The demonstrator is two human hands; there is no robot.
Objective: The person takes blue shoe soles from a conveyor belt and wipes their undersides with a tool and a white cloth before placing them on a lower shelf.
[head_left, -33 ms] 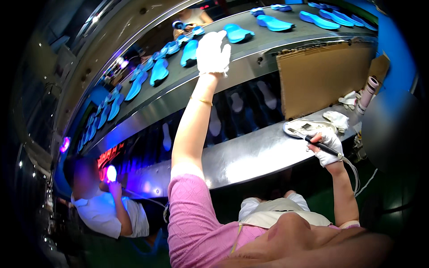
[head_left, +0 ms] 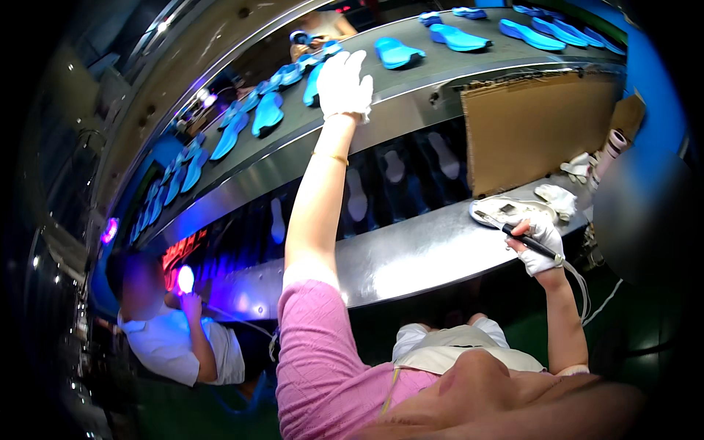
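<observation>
My left hand [head_left: 343, 89], in a white glove, is stretched out over the conveyor belt [head_left: 361, 82]. Its fingers are extended and apart, and it partly covers a blue shoe sole [head_left: 312, 85]; whether they touch I cannot tell. Another blue sole [head_left: 398, 53] lies just to the right of this hand. Low on the right, my right hand [head_left: 539, 246], its glove leaving fingertips bare, is closed round a black pen-shaped tool [head_left: 534, 243] with a thin metal tip and a pale cable. The tip is over a stained white dish [head_left: 506, 211] on the metal ledge.
More blue soles [head_left: 268, 114] lie along the belt on both sides. A cardboard sheet [head_left: 543, 136] stands between belt and metal ledge [head_left: 411, 257]. Crumpled white cloth [head_left: 557, 201] sits beside the dish. A co-worker [head_left: 180, 341] holds a glowing lamp at the left; another person [head_left: 323, 31] is across the belt.
My left hand has shifted slightly left, further over the blue sole. The whole view has moved a little. My right hand keeps the same hold on the tool.
</observation>
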